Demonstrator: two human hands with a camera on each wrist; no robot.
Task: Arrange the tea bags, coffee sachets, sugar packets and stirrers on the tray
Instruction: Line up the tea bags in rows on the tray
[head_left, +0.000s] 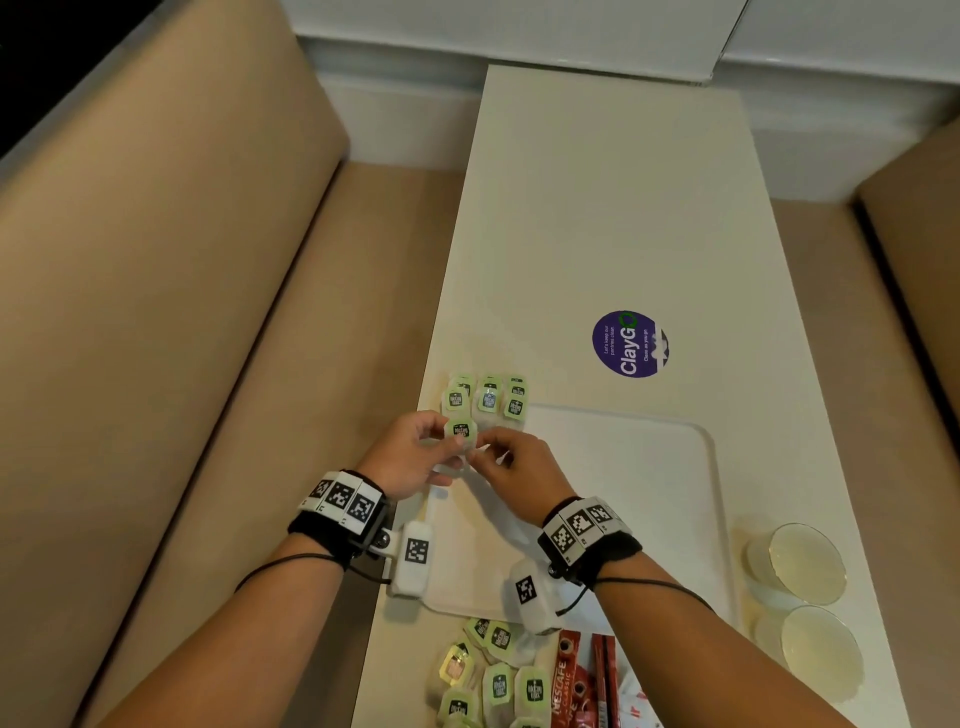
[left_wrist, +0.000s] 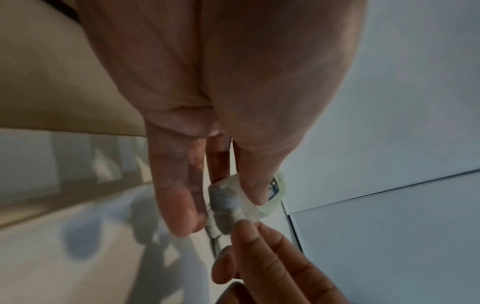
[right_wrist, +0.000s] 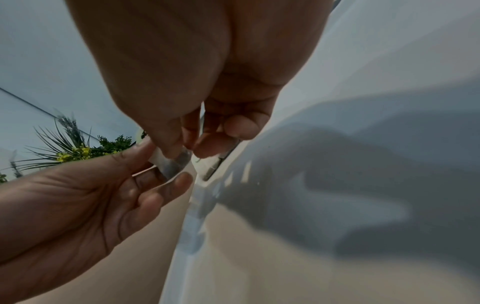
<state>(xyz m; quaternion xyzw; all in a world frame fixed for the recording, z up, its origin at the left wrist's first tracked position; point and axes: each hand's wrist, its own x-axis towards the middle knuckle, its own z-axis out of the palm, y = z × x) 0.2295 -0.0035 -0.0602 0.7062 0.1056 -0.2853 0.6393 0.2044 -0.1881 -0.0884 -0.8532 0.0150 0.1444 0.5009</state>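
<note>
Tea bag pinched by fingers of both hands, L & R; gauze pouch only in wrist views, green tag only overhead.

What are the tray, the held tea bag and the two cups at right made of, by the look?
Tray: probably matte white plastic; moulded raised rim, rounded corners.
Tea bag pinched by the left hand and right hand: thin translucent filter paper, dark contents showing through in the wrist views, with a glossy pale green printed tag.
Cups: clear, thin-walled, likely plastic; glass cannot be ruled out.

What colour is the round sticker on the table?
Purple with white lettering; the round sticker shows best in the head view.
</note>
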